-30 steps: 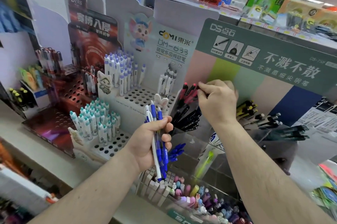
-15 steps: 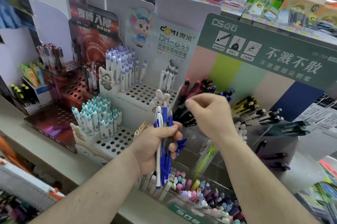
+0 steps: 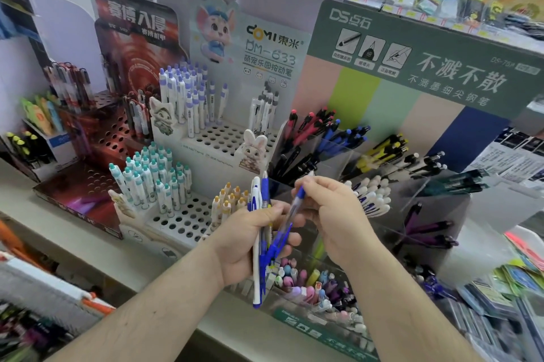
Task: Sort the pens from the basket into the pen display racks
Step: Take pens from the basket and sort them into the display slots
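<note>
- The left hand (image 3: pixel 250 239) is curled round a bundle of blue and white pens (image 3: pixel 260 232), held upright in the near middle of the view, in front of the racks.
- The right hand (image 3: pixel 332 214) pinches one clear pen with a blue cap (image 3: pixel 290 214) between thumb and fingertips; that pen leans against the bundle, apparently being drawn out of it.
- Much of the display looks stocked already: the white perforated rack (image 3: pixel 206 138) on the left carries purple-topped and teal-topped pens in its holes, though many holes are bare.
- The clear compartment rack (image 3: pixel 318 152) on the right holds red, black, blue and yellow pens leaning in separate bins, the blue pens (image 3: pixel 344 135) at the far side.
- What is left, as I judge it, is at least the whole handful in the left hand; none of those pens is in a rack yet.
- The basket named in the task is not in view, so how many pens wait there cannot be told.
</note>
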`<action>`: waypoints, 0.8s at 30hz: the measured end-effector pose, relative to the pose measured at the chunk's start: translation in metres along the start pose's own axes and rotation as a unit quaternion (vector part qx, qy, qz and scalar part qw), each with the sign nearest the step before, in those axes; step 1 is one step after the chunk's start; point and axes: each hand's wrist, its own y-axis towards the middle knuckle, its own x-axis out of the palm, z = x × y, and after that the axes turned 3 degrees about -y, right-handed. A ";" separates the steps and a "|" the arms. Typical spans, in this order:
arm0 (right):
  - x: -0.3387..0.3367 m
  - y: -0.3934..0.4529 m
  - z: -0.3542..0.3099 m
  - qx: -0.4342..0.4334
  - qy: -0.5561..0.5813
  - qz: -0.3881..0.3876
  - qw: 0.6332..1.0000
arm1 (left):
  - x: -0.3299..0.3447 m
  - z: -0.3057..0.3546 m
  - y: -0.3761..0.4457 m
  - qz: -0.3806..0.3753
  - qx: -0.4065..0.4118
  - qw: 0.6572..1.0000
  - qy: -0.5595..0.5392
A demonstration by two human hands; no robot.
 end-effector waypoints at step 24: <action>-0.030 -0.036 0.009 -0.121 -0.347 -0.101 0.925 | -0.011 -0.009 0.004 -0.025 0.007 0.995 -0.098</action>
